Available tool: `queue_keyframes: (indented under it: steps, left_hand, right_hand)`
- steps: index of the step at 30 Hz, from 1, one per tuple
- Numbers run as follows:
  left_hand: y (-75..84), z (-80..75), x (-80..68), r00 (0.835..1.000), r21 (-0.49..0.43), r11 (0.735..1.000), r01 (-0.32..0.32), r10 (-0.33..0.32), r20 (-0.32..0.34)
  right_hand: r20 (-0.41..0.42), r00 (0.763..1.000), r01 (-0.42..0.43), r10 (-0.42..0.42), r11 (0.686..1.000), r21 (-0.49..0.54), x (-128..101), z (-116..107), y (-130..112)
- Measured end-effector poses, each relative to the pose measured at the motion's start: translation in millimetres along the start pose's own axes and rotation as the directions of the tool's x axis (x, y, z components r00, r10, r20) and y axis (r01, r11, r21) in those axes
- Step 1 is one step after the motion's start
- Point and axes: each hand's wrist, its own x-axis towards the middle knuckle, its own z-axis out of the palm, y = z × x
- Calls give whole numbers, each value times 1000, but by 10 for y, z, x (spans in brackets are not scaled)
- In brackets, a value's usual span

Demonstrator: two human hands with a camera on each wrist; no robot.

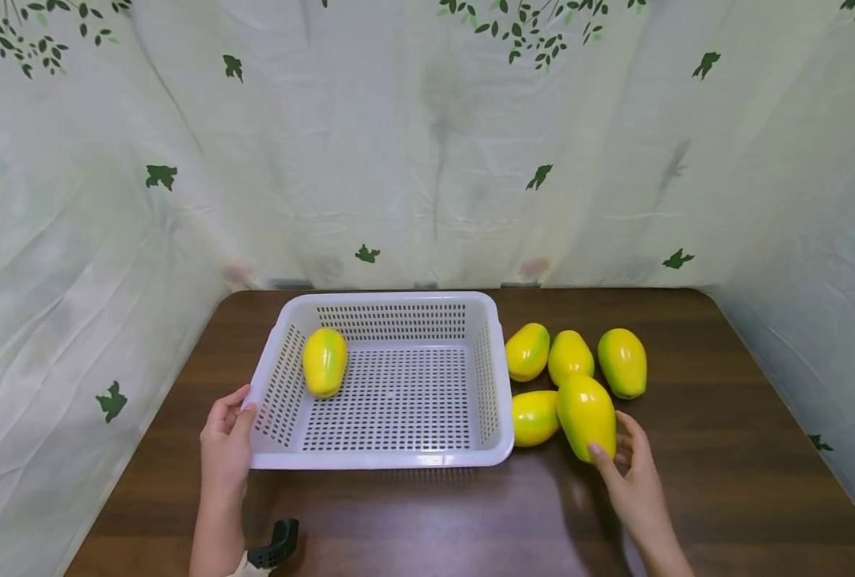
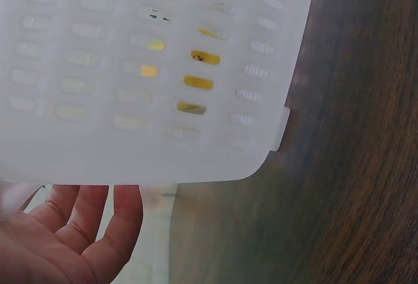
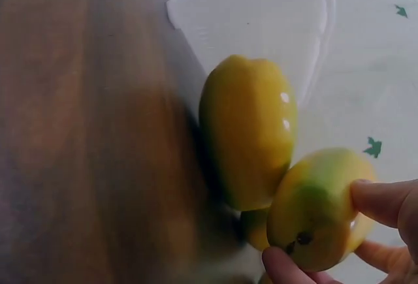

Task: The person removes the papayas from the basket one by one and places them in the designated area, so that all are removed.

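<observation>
- The right hand (image 1: 632, 473) pinches the near end of a yellow-green papaya (image 1: 586, 417); the thumb (image 3: 287, 266) sits under its dark stem end and the other fingers (image 3: 382, 200) curl over its far side.
- That held papaya lies tilted, its far end pointing away from the fingertips, and it touches a second papaya (image 1: 533, 417) that lies on the table (image 1: 723, 449) just left of the thumb.
- The left hand (image 1: 227, 442) grips the near left corner of a white slotted basket (image 1: 427, 460); the thumb lies on the rim and the fingers (image 2: 98, 222) reach under the edge, loosely together.
- The basket stands flat on the dark wooden table, between the two hands.
- Inside the basket, just beyond the left hand's fingertips, one papaya (image 1: 324, 362) lies against the left wall.
- Beyond the right hand's fingertips three more papayas (image 1: 570, 357) lie in a row beside the basket's right wall, near one another.
- A small black object (image 1: 277, 545) lies on the table by the left wrist; what it is cannot be told.
- A pale cloth with green leaf prints (image 1: 427, 160) hangs behind the table and along both sides.
</observation>
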Motion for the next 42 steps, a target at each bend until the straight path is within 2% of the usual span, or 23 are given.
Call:
queue_keyframes:
  steps: [8, 17, 22, 27, 30, 35, 38, 39, 41, 42]
  left_hand:
    - [-132, 30, 49, 999, 0, 1000, 14, -14, -48]
    - [-150, 22, 74, 1000, -36, 999, -15, 15, -26]
    - [-115, 12, 71, 1000, -41, 999, -10, 10, -9]
    - [-115, 28, 64, 999, -14, 1000, -15, 15, -35]
    - [-56, 28, 30, 1000, -11, 1000, -16, 16, -23]
    - [204, -3, -78, 999, -72, 997, 14, -12, 34]
    - [284, 4, -118, 999, -62, 998, 19, -17, 29]
    - [237, 7, -108, 1000, -56, 998, -2, 3, 22]
    - [438, 27, -199, 999, -30, 999, 35, -35, 19]
    - [355, 31, -166, 1000, -16, 999, 29, -29, 6]
  right_hand:
    - [-15, 1000, -1, 0, 996, -84, -27, 21, 102]
    - [-15, 999, 38, -41, 984, -173, 76, 98, 151]
    - [0, 999, 50, -51, 984, -171, 114, 113, 144]
    - [-8, 997, 80, -82, 987, -141, 115, 106, 114]
    - [-24, 994, 105, -108, 987, -123, 115, 85, 70]
    - [-49, 986, 152, -159, 980, -130, 131, 27, -58]
    - [-71, 974, 206, -217, 969, -135, 157, -12, -171]
    - [-77, 968, 228, -239, 965, -133, 168, -23, -208]
    - [-85, 955, 272, -284, 954, -129, 195, -40, -284]
    - [-87, 948, 294, -306, 947, -127, 211, -48, -325]
